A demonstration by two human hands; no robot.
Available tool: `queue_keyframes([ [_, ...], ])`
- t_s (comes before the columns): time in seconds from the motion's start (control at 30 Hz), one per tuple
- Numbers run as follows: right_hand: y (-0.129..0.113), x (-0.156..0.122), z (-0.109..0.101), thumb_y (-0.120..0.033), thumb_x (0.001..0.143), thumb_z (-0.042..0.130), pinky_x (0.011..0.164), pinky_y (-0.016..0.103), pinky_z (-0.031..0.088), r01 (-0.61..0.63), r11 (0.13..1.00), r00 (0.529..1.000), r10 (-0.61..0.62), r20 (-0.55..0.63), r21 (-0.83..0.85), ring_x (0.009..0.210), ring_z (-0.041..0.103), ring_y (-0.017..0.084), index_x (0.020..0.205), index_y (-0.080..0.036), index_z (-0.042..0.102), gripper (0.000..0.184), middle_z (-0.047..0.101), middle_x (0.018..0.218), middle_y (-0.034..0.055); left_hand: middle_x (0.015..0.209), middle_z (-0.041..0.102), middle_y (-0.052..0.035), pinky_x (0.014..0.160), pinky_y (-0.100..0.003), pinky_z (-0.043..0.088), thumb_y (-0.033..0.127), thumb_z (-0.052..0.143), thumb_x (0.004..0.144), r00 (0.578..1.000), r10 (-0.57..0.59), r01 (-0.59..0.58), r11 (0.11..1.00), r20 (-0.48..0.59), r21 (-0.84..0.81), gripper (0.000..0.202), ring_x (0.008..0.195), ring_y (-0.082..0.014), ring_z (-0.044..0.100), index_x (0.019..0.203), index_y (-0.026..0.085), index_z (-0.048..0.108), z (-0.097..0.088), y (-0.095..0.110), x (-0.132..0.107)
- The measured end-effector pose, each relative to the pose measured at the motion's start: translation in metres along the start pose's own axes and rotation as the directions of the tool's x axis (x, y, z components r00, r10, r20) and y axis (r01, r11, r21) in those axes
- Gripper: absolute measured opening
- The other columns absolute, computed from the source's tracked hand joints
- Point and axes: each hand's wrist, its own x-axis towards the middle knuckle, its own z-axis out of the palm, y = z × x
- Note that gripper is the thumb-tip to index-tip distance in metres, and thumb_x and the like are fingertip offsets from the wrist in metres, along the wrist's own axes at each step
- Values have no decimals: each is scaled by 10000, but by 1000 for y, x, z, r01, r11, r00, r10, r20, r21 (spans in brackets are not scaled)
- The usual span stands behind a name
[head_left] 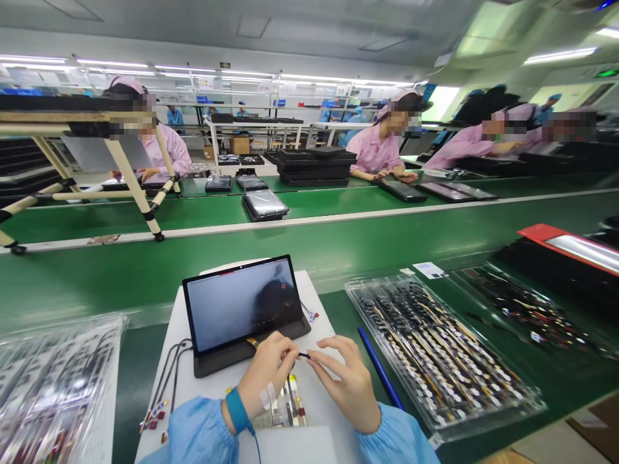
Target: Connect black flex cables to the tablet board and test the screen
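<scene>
A worker in blue sleeves holds a small dark strip (304, 355) between both hands, just below the tablet (244, 306) at the lower center of the frame. The left hand (273, 364), a teal band (236, 410) at its wrist, is closed with fingertips pinched on the strip's left end. The right hand (345, 380) pinches the other end between thumb and finger, its remaining fingers loosely spread. Dark cables (169, 367) lie left of the tablet; a blue rod (382, 370) and a clear tray (447, 354) of parts sit at lower right. Co-workers in pink (374, 148) line the far bench.
</scene>
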Motion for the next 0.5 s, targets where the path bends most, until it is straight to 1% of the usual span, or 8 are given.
queue_keyframes([
  [0.07, 2, -4, 3, -166, 914, 513, 720, 337, 451, -14, 1000, 1000, 14, 11, -11, 834, 510, 178, 907, -219, 623, 123, 557, 881, 38, 756, 561, -43, 705, -292, 464, 209, 399, 859, 1000, 1, -1, 1000, -8, 9, 259, 727, -173, 569, 730, 162, 619, 3, -2, 0],
  [0.1, 3, -6, 5, -171, 916, 509, 724, 339, 445, -23, 1000, 1000, 24, 17, -16, 837, 506, 179, 903, -218, 623, 124, 554, 882, 37, 784, 567, -52, 726, -304, 469, 204, 390, 864, 1000, -1, 1, 1000, -13, 11, 258, 748, -178, 574, 785, 159, 632, 5, -3, -1],
  [0.17, 7, -9, 8, -187, 921, 500, 719, 341, 434, -49, 998, 998, 50, 32, -28, 837, 500, 182, 888, -215, 621, 129, 552, 879, 35, 883, 578, -74, 780, -334, 475, 198, 372, 876, 999, 3, -2, 1000, -40, 28, 274, 816, -191, 582, 972, 154, 625, 7, -5, -2],
  [0.23, 10, -10, 11, -206, 926, 489, 703, 338, 426, -79, 996, 996, 80, 46, -42, 832, 497, 184, 866, -216, 618, 143, 551, 874, 33, 976, 576, -87, 828, -358, 473, 200, 359, 887, 996, 34, -27, 996, -81, 82, 314, 900, -204, 576, 1121, 165, 566, 5, -8, -6],
  [0.3, 13, -9, 13, -216, 925, 480, 682, 333, 420, -100, 994, 993, 103, 60, -53, 820, 498, 182, 845, -221, 618, 160, 552, 867, 28, 997, 582, -78, 846, -363, 475, 193, 354, 891, 993, 83, -68, 984, -82, 163, 312, 931, -206, 571, 1129, 185, 555, 0, -11, -11],
  [0.33, 14, -9, 15, -214, 921, 478, 673, 330, 417, -106, 993, 992, 109, 67, -57, 814, 500, 181, 834, -225, 619, 166, 553, 862, 24, 984, 589, -72, 840, -358, 480, 187, 357, 888, 993, 108, -97, 975, -49, 199, 298, 922, -204, 573, 1096, 194, 570, -4, -13, -15],
  [0.43, 14, -6, 17, -200, 904, 476, 657, 327, 405, -109, 992, 990, 115, 88, -60, 794, 506, 177, 802, -235, 622, 182, 557, 841, 14, 957, 605, -64, 813, -344, 492, 183, 404, 871, 978, 156, -189, 943, 137, 272, 245, 871, -202, 586, 1001, 211, 610, -13, -16, -31],
  [0.5, 13, -6, 18, -194, 901, 470, 657, 325, 401, -109, 992, 989, 114, 95, -58, 788, 508, 174, 792, -236, 620, 190, 558, 830, 10, 994, 611, -78, 821, -365, 490, 198, 447, 862, 961, 151, -222, 921, 229, 321, 242, 897, -223, 589, 1044, 211, 606, -16, -17, -43],
])
